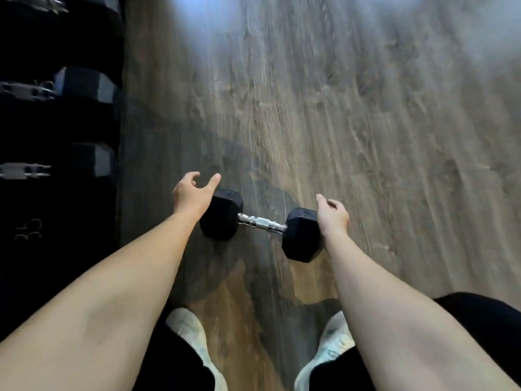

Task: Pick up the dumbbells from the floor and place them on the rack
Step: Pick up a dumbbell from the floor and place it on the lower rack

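Note:
A black hex dumbbell [260, 222] with a chrome handle lies on the wood floor, straight below me. My left hand [191, 193] hovers over its left head, fingers apart and curled, holding nothing. Over the right head is my right hand [332, 214], also empty with its fingers loosely spread. The dark rack [36, 235] fills the left edge and carries several black hex dumbbells; one place is marked 35.
My two white shoes [191, 340] stand on the floor just behind the dumbbell, with black trousers above them. Wood-look flooring [366, 122] stretches ahead and to the right. The picture is smeared by motion.

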Tool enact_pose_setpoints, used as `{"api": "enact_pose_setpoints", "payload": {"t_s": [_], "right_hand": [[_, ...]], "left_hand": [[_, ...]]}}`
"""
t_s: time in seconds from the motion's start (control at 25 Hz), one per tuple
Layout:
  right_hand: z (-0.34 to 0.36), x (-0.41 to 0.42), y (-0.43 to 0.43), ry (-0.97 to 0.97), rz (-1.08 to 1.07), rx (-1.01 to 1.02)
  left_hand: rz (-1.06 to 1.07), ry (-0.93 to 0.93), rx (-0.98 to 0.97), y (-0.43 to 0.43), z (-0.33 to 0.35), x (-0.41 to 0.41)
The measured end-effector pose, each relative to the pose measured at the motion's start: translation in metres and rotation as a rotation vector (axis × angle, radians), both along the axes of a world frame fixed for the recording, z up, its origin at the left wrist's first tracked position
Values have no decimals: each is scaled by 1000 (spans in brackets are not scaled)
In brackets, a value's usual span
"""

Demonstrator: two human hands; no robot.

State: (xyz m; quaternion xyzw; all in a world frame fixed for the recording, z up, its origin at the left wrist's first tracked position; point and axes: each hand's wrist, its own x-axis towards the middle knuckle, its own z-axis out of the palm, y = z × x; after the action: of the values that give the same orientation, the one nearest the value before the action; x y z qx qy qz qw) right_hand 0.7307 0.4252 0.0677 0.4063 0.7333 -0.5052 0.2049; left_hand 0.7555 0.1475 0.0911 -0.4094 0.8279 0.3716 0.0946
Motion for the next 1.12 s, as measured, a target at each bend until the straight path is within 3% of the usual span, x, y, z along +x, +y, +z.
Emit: {"api": "enact_pose_setpoints", "payload": {"t_s": [0.16,0.32,0.4,0.8,1.12], "right_hand": [[-87,9,1,-58,-7,18],[-98,11,9,-82,-101,-79],[-96,16,11,-111,-176,-174],[-92,15,9,-265,-144,-282],[-89,20,7,-233,-117,-262]], "left_hand": [[54,-42,121,-19,-102,1],[223,-173,645,-29,-119,-6],[168,-203,718,-30,-121,-7],[147,-253,715,-26,-116,-7],[345,-181,668,-18,-100,22]]}}
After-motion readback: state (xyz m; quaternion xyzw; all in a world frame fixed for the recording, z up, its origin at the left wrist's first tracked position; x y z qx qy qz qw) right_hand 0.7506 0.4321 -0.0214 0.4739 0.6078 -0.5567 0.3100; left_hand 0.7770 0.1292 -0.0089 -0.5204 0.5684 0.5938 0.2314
